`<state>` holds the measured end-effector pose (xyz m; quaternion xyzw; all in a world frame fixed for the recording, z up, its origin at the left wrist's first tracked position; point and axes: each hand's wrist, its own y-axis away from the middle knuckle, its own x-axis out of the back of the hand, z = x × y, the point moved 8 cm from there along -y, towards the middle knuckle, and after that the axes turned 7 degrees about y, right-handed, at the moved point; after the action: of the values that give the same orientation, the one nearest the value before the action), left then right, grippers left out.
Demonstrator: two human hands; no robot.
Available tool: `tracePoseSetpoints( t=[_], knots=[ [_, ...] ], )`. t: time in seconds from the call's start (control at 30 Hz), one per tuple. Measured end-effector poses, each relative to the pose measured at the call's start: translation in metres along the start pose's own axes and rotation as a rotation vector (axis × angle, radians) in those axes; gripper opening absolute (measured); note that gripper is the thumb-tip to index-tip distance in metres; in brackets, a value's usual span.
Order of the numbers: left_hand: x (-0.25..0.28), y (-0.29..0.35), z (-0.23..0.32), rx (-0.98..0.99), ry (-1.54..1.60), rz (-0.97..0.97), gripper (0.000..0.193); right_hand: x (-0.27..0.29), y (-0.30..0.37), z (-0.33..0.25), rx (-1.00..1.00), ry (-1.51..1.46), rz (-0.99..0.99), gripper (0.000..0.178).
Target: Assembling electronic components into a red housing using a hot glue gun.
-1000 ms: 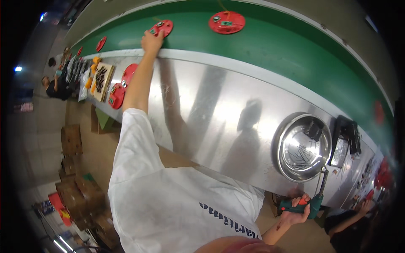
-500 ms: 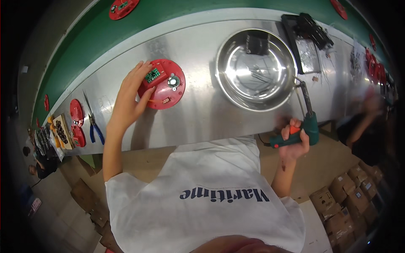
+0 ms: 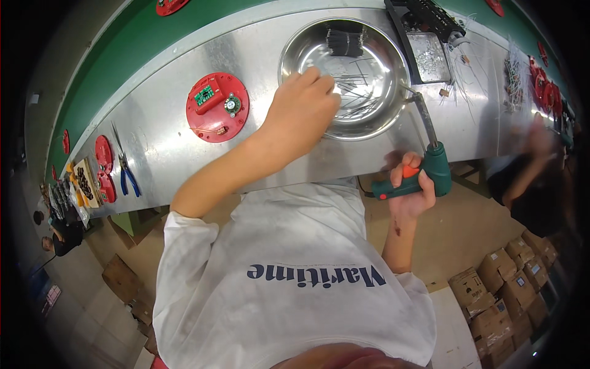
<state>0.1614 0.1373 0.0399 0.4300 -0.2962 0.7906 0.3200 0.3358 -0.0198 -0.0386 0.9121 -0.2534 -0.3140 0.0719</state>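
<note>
My left hand (image 3: 305, 109) is over the near left part of a steel bowl (image 3: 284, 64), fingers curled downward. Whatever its fingertips pinch, if anything, is hidden. Inside the bowl lie loose thin dark wires (image 3: 364, 106) and a tied bundle of black wires (image 3: 345, 42). My right hand (image 3: 418, 190) grips a green soldering gun (image 3: 437, 166) with an orange trigger, its metal tip pointing up beside the bowl's right rim. To the left, a round red plastic cover (image 3: 236, 126) rests untouched on the bench, carrying a green circuit board (image 3: 203, 95) and a small round speaker (image 3: 232, 105).
Blue-handled pliers (image 3: 129, 179) and more red covers (image 3: 104, 154) lie at the left of the metal bench (image 3: 160, 144). A black tray (image 3: 429, 56) stands right of the bowl, near scattered wires. Green belt (image 3: 212, 17) runs behind. Another person's arm (image 3: 533, 154) is at the far right.
My left hand has left the red cover and moved right to the bowl, its fingers now curled. My right hand still holds the soldering gun. The whole view has shifted slightly.
</note>
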Motion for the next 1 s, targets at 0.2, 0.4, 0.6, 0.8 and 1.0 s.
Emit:
tracePoseSetpoints(
  t=[0.2,0.4,0.6,0.8,1.0],
  knots=[
    [-0.010,-0.013,0.003,-0.098,-0.069,-0.102,0.007,-0.002,-0.001,-0.002,0.012,0.004,-0.021,0.026],
    [-0.014,-0.017,0.001,-0.205,-0.058,-0.120,0.012,-0.003,-0.002,-0.003,0.011,0.027,-0.014,0.025],
    [-0.004,-0.015,0.001,-0.174,0.061,-0.059,0.010,-0.002,-0.002,-0.001,0.016,0.028,-0.018,0.026],
    [-0.009,-0.015,0.006,-0.235,-0.092,-0.102,0.010,-0.001,-0.002,-0.002,0.029,0.032,-0.005,0.026],
    [-0.018,-0.024,0.004,-0.246,-0.149,-0.147,0.012,0.001,-0.002,0.000,0.033,0.022,-0.001,0.026]
  ],
)
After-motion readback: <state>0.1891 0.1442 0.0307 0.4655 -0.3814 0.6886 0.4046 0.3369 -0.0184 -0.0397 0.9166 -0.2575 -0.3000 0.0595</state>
